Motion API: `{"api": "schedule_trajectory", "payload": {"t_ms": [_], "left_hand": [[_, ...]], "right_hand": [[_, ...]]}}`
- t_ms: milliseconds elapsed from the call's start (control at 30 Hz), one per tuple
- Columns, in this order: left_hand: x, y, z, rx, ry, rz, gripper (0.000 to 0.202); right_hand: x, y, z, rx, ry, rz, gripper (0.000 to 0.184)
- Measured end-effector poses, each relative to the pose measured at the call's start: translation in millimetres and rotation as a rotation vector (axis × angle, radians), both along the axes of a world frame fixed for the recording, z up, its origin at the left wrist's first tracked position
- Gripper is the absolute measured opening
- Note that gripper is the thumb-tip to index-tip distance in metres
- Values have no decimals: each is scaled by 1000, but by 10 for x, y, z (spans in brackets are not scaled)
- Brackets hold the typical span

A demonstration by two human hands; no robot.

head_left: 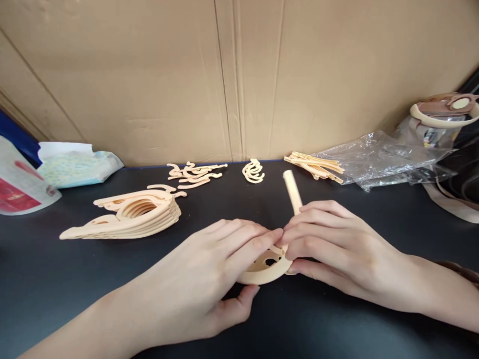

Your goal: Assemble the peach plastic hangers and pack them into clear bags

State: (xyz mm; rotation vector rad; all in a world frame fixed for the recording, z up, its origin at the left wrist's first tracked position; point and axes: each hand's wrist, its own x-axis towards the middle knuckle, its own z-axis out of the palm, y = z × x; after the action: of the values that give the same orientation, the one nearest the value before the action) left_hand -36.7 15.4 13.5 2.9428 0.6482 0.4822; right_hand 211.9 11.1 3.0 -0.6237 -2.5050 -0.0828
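Note:
Both of my hands meet over one pale wooden cut-out piece [266,271] near the front middle of the dark table [56,289]. My left hand [209,279] pinches its curved rim between thumb and fingers. My right hand [333,247] is closed over the same piece from the right, and a straight wooden stick [292,191] rises from between the fingers. Most of the piece is hidden under the fingers.
A stack of large curved wooden cut-outs [130,217] lies to the left. Small piles of wooden parts [194,174], curved bits [253,171] and flat sticks [316,165] line the cardboard wall [239,75]. Clear plastic wrap [377,157] and a bottle [445,117] lie at right, packets [71,162] at left.

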Motion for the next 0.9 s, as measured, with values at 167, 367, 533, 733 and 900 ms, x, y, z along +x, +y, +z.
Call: {"api": "schedule_trajectory", "payload": {"t_ms": [167, 367, 533, 733, 900], "left_hand": [[40, 8, 73, 33, -32, 41, 45], [-66, -12, 133, 155, -29, 196, 46], [-136, 9, 141, 62, -29, 376, 52], [-103, -20, 153, 48, 79, 393, 53], [-189, -35, 120, 22, 189, 301, 55]], "right_hand": [[28, 17, 20, 119, -23, -104, 14], [94, 41, 64, 292, 29, -247, 24], [30, -2, -17, 34, -57, -125, 35], [61, 58, -47, -229, -86, -55, 10], [241, 287, 54, -588, 136, -174, 10]]}}
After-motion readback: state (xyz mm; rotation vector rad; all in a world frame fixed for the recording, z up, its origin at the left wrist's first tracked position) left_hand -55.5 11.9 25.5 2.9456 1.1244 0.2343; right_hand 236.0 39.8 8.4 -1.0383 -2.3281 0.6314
